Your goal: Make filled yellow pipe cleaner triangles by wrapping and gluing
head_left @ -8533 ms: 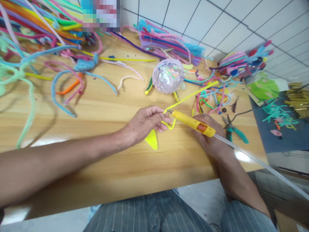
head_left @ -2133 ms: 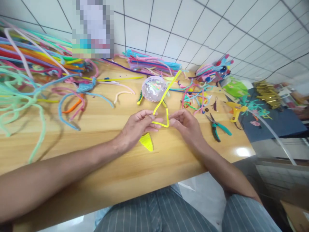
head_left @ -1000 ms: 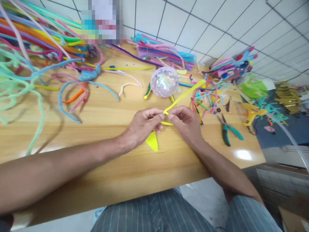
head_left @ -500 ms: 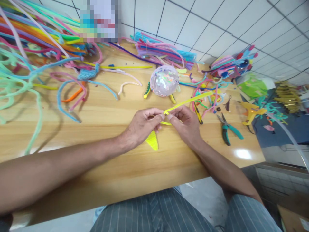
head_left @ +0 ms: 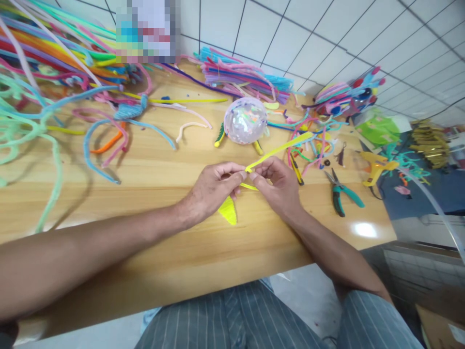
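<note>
Over the middle of the table, my left hand [head_left: 214, 189] and my right hand [head_left: 278, 186] meet with thumbs and fingertips pinched. Both grip a yellow pipe cleaner [head_left: 279, 147], bent where the fingertips come together; one length slants up to the right and another runs between the hands below. Under my left hand lies a flat, pointed piece of wound yellow pipe cleaner [head_left: 228, 211], its upper part hidden by the fingers. Just beyond the hands sits a clear dome [head_left: 245, 121] with colourful specks.
Pliers [head_left: 343, 191], a yellow cutter [head_left: 296, 168] and a yellow glue gun [head_left: 376, 166] lie on the right. Loose pipe cleaners [head_left: 94, 140] spread over the left, with a large bundle [head_left: 65, 48] behind. Another bundle [head_left: 240, 75] rests by the tiled wall.
The raised end of the yellow pipe cleaner has tipped slightly lower and to the left. Both hands keep their pinch, and the whole view has shifted a little.
</note>
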